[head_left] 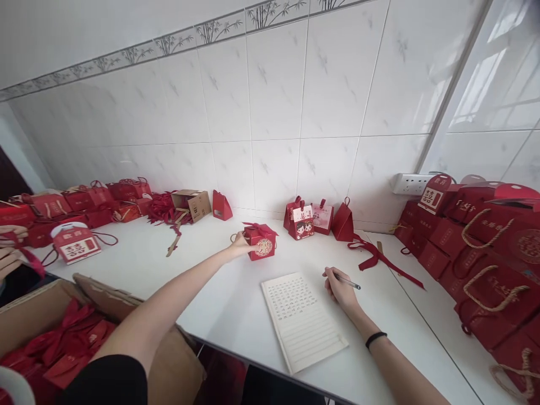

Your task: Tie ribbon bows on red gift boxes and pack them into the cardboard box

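My left hand (241, 244) reaches out across the white table (202, 281) and grips the left side of a small red gift box (262, 242) with a gold round emblem and a red ribbon on top. My right hand (338, 288) rests on the table and holds a pen (348, 282), its tip pointing right. An open lined notebook (301, 318) with handwriting on its upper half lies between my two arms. A black band sits on my right wrist.
Three red gift boxes (314, 219) stand by the tiled wall. Stacked red boxes with rope handles (485, 253) fill the right side. More red boxes (80, 214) and a cardboard box (192, 203) sit at left. A carton of red ribbons (63, 343) is near. Another person's hands (10, 247) show at far left.
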Demonstrator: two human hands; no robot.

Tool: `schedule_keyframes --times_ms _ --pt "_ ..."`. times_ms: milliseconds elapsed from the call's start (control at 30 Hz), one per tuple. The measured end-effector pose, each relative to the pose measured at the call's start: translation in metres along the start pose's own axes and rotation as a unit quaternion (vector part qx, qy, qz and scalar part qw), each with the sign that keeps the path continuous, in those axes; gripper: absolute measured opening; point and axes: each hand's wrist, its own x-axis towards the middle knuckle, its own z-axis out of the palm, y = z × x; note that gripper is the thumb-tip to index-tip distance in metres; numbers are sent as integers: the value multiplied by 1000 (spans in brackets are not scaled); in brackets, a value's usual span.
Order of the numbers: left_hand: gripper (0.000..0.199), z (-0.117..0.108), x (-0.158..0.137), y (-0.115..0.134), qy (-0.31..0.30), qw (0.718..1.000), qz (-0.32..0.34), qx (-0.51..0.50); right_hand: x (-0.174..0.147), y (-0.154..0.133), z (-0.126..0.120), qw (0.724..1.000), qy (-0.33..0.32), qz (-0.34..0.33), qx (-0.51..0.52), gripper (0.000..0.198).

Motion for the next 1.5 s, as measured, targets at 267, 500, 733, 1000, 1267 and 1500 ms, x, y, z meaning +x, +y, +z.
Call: schedule_keyframes --times_ms 267,500,733,1000,1267,1500 --pt "85 -98 -86 52 -57 993 79 -64 -7 -4 2 1000 10 -2 -5 42" --pt "74 -148 -195 21 11 972 86 -216 -6 0 -1 1000 -3 -7 -27 39" --pt "50 -121 -248 14 10 875 -45 -482 -15 1 -8 997 7 12 -79 36" --pt "64 -106 -243 23 -73 842 -121 -520 -23 -6 -6 994 -4 17 -107 38" --pt "61 -100 -248 11 -96 883 -21 -460 -15 0 -8 994 -4 6 -112 39" --pt "63 -96 -249 11 -79 947 62 -304 -22 -6 -6 988 -20 -14 -150 38"
